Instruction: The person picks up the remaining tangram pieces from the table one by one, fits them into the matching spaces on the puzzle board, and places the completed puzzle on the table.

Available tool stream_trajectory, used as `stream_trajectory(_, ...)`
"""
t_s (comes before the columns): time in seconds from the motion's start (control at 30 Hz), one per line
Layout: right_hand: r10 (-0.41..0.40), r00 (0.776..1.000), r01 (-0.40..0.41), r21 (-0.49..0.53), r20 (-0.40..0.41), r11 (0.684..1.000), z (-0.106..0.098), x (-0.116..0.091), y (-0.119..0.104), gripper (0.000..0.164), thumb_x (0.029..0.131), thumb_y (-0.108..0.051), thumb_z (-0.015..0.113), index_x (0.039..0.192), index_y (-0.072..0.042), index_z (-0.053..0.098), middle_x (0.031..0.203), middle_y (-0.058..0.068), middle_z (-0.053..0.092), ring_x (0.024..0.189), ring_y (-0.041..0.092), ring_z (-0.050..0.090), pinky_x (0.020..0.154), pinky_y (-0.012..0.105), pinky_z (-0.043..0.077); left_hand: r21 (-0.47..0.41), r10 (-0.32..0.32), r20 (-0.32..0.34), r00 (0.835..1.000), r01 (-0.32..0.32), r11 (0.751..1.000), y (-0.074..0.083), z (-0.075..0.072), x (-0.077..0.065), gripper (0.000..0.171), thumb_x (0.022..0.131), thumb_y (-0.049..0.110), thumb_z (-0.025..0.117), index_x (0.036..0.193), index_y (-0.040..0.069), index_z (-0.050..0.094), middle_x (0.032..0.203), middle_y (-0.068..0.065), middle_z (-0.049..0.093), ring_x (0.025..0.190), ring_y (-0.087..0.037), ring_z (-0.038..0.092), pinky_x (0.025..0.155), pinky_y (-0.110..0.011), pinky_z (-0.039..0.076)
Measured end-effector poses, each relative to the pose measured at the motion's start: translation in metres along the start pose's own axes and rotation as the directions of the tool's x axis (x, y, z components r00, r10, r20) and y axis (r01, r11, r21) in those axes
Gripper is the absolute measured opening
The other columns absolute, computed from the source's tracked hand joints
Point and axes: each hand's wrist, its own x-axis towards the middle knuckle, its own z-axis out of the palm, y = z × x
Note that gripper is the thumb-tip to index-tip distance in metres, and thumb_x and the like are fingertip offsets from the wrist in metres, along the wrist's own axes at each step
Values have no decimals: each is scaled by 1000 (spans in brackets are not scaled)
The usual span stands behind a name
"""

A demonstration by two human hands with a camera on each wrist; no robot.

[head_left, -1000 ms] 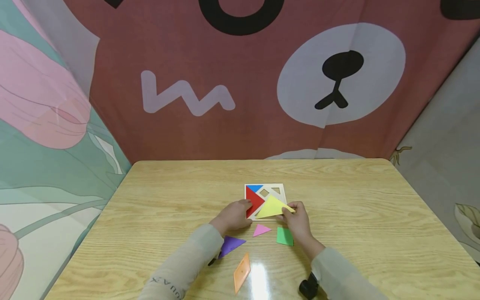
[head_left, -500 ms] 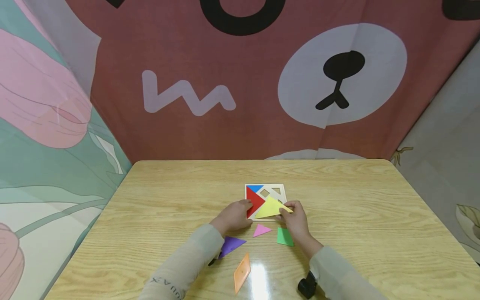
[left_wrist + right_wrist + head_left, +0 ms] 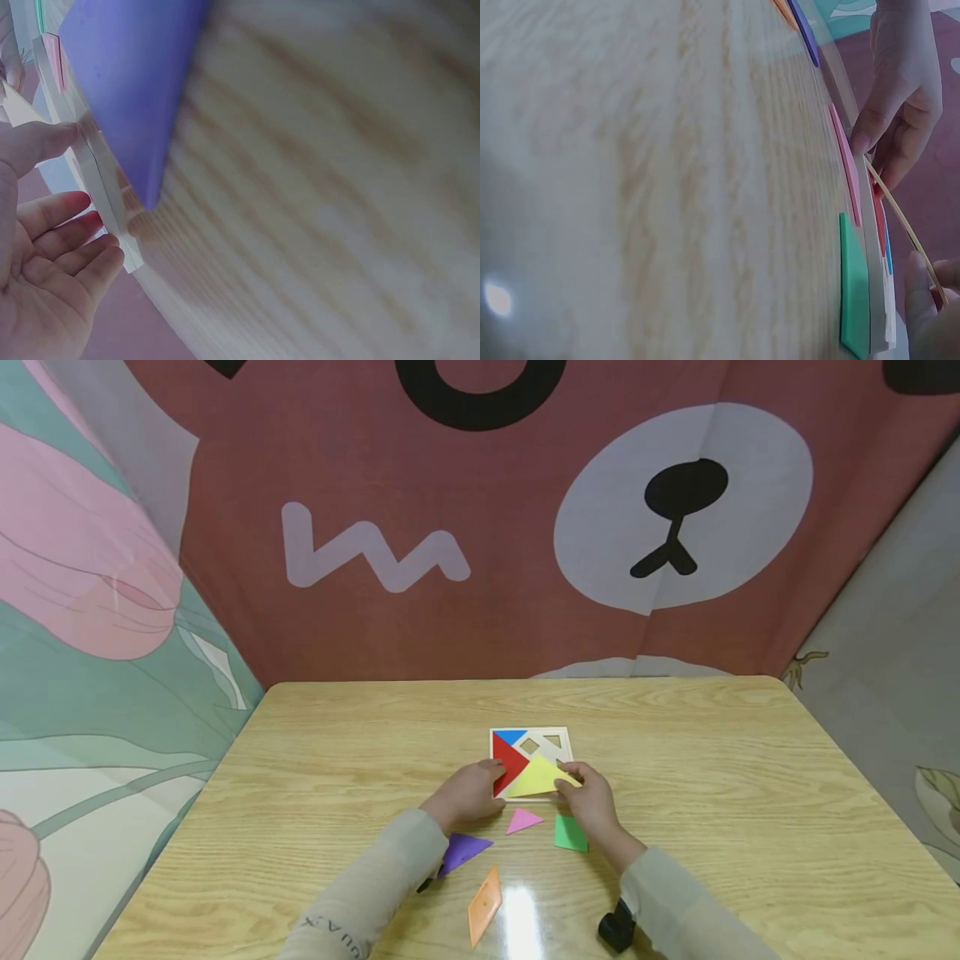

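Note:
A pale wooden tangram board (image 3: 541, 744) lies flat on the table, with a red triangle (image 3: 506, 763) and a blue triangle (image 3: 510, 737) in it. My left hand (image 3: 467, 792) grips the board's near left corner, thumb at the near edge. Between thumb and fingers my right hand (image 3: 592, 800) pinches the right corner of a yellow triangle (image 3: 537, 779). That triangle slopes in the right wrist view: its left end is down at the board, its pinched end raised. Bare cutouts show at the board's far right.
Loose on the near side lie a pink triangle (image 3: 522, 821), a green piece (image 3: 571, 833), a purple triangle (image 3: 463, 852) partly behind the left sleeve, and an orange parallelogram (image 3: 484, 907). A black wrist camera (image 3: 617, 928) hangs under the right sleeve. A printed cloth stands behind the table.
My right hand has shifted slightly left, and the yellow triangle has moved a little left and lower over the board. The left hand has stayed in place.

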Motion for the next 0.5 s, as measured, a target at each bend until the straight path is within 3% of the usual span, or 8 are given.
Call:
stream_trajectory(0.2, 90, 996, -91, -127, -10, 988, 2, 1, -8, 23, 76, 9, 55, 99, 13, 54, 99, 22, 48, 76, 19, 55, 61, 22, 50, -7, -4, 0, 1000, 4, 1000, 0, 1, 0, 52, 77, 24, 57, 123, 1, 46, 126, -10, 44, 116, -22, 39, 96, -29, 30)
stream_trajectory(0.5, 53, 999, -53, -239, -6, 970, 1, 3, -8, 22, 74, 8, 58, 96, 12, 57, 90, 16, 45, 79, 21, 51, 59, 19, 49, -5, -10, 11, 1000, 10, 1000, 0, 0, 0, 54, 77, 25, 57, 124, 1, 45, 126, -10, 44, 117, -22, 39, 96, -29, 30)
